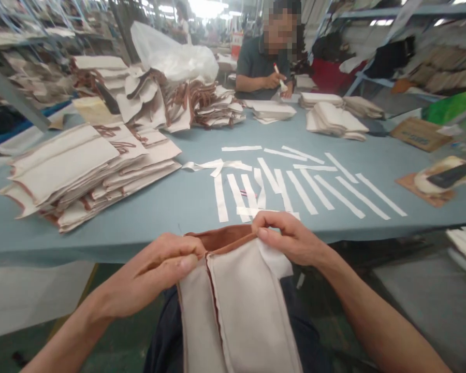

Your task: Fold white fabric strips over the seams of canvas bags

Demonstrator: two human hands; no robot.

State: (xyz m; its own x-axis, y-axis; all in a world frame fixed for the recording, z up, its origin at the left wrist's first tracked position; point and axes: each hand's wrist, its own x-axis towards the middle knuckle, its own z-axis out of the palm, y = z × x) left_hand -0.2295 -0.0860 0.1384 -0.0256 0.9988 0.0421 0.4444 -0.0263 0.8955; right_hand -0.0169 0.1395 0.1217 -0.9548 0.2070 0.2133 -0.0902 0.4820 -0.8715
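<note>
A cream fabric bag (241, 305) with brown trim hangs over my lap at the near edge of the blue table (171, 207). My left hand (159, 269) is closed, pinching the bag's top left rim. My right hand (287, 235) is closed too, gripping the top right rim where a white piece sticks out. Between my hands the brown lining of the bag's mouth shows. Just beyond my hands, several white strips (295, 186) lie side by side on the table.
A stack of cream bags (81, 171) lies at the left, with more piles (171, 98) and a plastic sack (171, 54) behind. A person (267, 62) sits across the table holding a pen, near smaller stacks (334, 122). A tape roll (435, 176) sits at the right.
</note>
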